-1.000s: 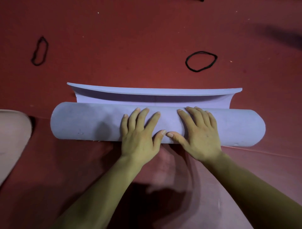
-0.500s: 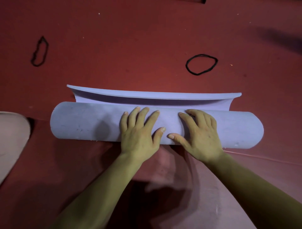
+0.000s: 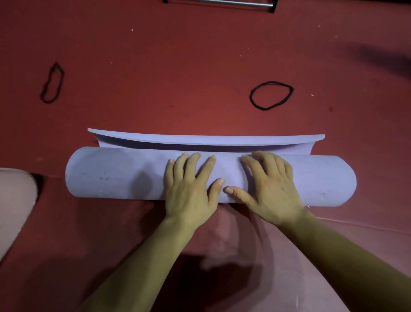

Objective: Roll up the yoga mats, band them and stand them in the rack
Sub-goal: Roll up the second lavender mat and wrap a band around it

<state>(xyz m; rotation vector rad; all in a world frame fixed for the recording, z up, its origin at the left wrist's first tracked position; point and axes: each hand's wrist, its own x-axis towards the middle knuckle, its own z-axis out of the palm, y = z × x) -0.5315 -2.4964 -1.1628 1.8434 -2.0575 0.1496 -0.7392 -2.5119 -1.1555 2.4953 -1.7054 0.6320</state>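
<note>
Mat (image 3: 115, 176), lilac, lies on the red floor (image 3: 200, 66) in the middle of the view, rolled almost to the end into a thick roll that runs from 9 to 3 o'clock. Its loose end (image 3: 206, 140) is not yet rolled in and stands up curled along the 12 o'clock side of the roll. Both hands lie flat on top of the roll, with fingers spread and pointing to 12 o'clock. The left hand (image 3: 189, 189) presses just left of the middle and the right hand (image 3: 271, 189) just right of it. The thumb tips are close but apart. Beyond the mat two black loops lie on the floor, a round band (image 3: 270, 83) at 1 o'clock and a narrow band (image 3: 47, 101) at 10 o'clock. Both are well apart from the mat. A metal bar (image 3: 222, 2) shows at the top edge, at 12 o'clock. A pale shape (image 3: 13, 207) is at 9 o'clock, and I cannot tell what it is.
</note>
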